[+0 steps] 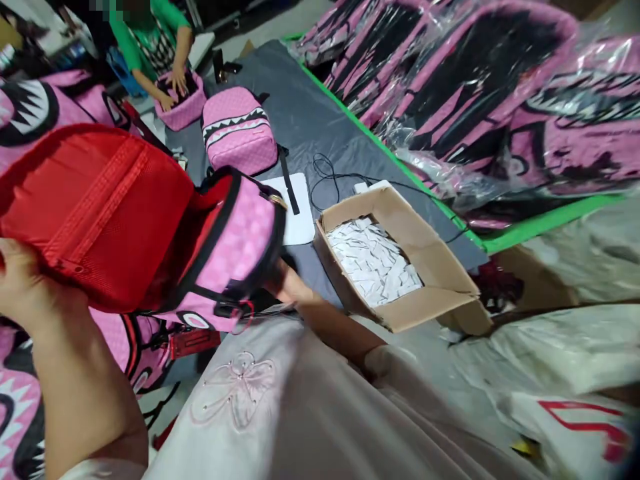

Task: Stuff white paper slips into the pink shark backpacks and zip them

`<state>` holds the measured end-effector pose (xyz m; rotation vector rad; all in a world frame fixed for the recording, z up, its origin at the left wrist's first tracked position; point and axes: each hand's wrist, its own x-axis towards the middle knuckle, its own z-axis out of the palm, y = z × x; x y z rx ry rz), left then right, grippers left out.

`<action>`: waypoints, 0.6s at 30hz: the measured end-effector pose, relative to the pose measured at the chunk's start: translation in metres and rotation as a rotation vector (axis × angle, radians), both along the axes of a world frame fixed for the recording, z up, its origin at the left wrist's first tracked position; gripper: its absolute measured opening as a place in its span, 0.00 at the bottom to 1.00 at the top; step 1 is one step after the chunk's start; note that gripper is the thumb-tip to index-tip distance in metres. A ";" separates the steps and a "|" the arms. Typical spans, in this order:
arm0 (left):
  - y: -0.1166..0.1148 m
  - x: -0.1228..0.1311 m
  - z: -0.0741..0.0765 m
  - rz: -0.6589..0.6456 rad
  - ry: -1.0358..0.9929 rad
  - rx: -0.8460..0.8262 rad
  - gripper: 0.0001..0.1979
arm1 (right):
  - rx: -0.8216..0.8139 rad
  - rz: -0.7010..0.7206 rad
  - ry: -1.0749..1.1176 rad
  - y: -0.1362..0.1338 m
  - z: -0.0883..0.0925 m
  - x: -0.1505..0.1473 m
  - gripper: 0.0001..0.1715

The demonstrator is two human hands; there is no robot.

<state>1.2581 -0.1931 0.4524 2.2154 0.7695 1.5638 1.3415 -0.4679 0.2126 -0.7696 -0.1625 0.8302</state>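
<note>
A pink backpack with black trim lies unzipped in front of me, its red lining with a zipped mesh pocket turned outward. At the left edge, my left hand is closed on the rim of the opened red panel. My right hand grips the backpack's right side from behind; its fingers are mostly hidden by the bag. A small red loop hangs near the bag's black strap. Below the bag, a red tag shows beside more pink fabric.
A cardboard box of small white slips stands right of the bag. Beyond are a white board, a black cable and a closed pink backpack. A co-worker in green handles another bag. Plastic-wrapped backpacks line the right behind a green edge.
</note>
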 end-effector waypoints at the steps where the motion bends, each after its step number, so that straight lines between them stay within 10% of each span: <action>1: -0.006 -0.002 0.006 0.019 -0.076 0.034 0.22 | 0.078 0.025 0.007 0.000 0.012 -0.002 0.37; 8: -0.030 -0.016 0.027 0.017 -0.126 -0.029 0.21 | 0.150 -0.042 -0.164 -0.010 0.065 -0.009 0.60; 18: -0.025 -0.053 0.011 0.109 -0.081 0.049 0.15 | -0.013 -0.106 -0.410 -0.010 0.050 -0.018 0.49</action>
